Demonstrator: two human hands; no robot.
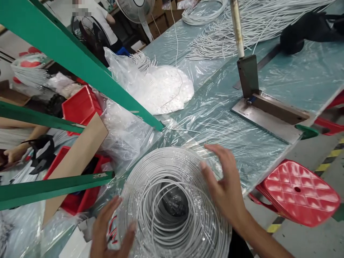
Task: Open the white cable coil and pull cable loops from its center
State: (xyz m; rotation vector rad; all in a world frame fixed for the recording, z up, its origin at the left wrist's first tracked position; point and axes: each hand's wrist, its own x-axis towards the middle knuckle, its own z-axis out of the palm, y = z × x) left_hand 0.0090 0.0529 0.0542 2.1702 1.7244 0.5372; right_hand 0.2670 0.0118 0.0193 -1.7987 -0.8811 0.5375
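So I've got this big coil of white wire (172, 204) sitting right in front of me at the near edge of the table (309, 79), which is covered in clear plastic sheet. The coil lies flat, hollow middle facing up at me, and there's some clear wrap clinging round its outside.

My right hand (224, 182) is on the coil's right side, fingers spread wide and laid flat against the top and outer edge. It's pressing or steadying more than gripping, nothing closed inside it. My left hand (107, 229) is down at the coil's lower left edge, fingers loosely open and curled against the side of the windings, thumb resting on the wire. Just beside that hand there's a bit of red and black wiring, but I can't tell whether I'm actually holding it.

Further back on the table there's a metal cutter (258, 96) with an upright handle bolted to a steel plate, well apart from the coil. Behind it are loads of cut white wire pieces (242, 32) spread out. A plastic bag of small white parts (161, 86) sits toward the middle. Green frame bars (80, 68) cross my left side, with red bins (80, 105) below them. A red stool (298, 191) stands just off the table's right edge. Another person (94, 18) is over at the far left.
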